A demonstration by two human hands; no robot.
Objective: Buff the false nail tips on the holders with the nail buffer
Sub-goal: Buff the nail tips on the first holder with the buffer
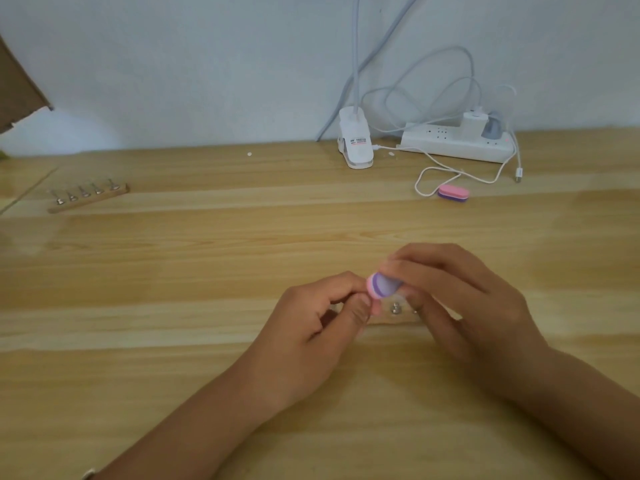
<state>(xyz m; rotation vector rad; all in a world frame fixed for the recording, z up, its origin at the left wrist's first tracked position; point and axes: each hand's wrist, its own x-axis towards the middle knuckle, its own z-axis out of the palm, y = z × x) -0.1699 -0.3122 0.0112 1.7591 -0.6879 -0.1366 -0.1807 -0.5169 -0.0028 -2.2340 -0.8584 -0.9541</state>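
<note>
My right hand (453,299) grips a small pink and purple nail buffer (382,285) low over the wooden table. Just under the buffer, my left hand (318,320) pinches a small holder whose nail tip is hidden by my fingers. A wooden holder strip (394,315) with metal studs lies beneath both hands, mostly covered. A second wooden strip (88,197) with several metal holders lies far left on the table.
A second pink and purple buffer (453,193) lies at the back right beside a white cable. A white clip lamp base (356,142) and a power strip (453,142) with plugs stand against the wall. Cardboard (17,84) juts in at the upper left.
</note>
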